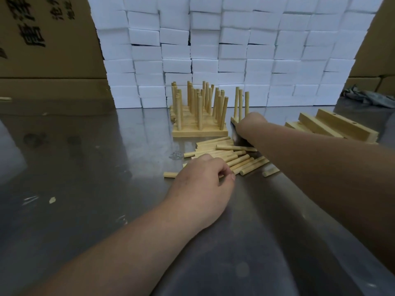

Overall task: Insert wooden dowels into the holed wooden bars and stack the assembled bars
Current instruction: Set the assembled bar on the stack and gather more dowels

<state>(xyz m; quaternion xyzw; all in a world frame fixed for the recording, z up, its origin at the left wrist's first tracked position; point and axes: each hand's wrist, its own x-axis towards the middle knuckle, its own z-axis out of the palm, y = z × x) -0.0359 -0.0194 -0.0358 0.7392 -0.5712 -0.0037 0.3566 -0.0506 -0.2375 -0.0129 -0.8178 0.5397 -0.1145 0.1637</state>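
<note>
A pile of loose wooden dowels (226,153) lies on the metal table (106,167). My left hand (203,178) rests on the near side of the pile, fingers curled over dowels; whether it grips one I cannot tell. My right hand (250,124) reaches further back and holds a wooden bar (234,119) with three dowels standing in it (240,103); the hand hides most of that bar. To its left stands a group of assembled bars (199,129) packed side by side, with many upright dowels. Empty holed bars (333,127) lie stacked at the right.
A wall of white foam blocks (235,50) rises behind the work. Cardboard boxes (42,39) stand at the left and far right. A crumpled grey cloth (367,97) lies at the back right. Small wood chips (52,199) dot the table at the left.
</note>
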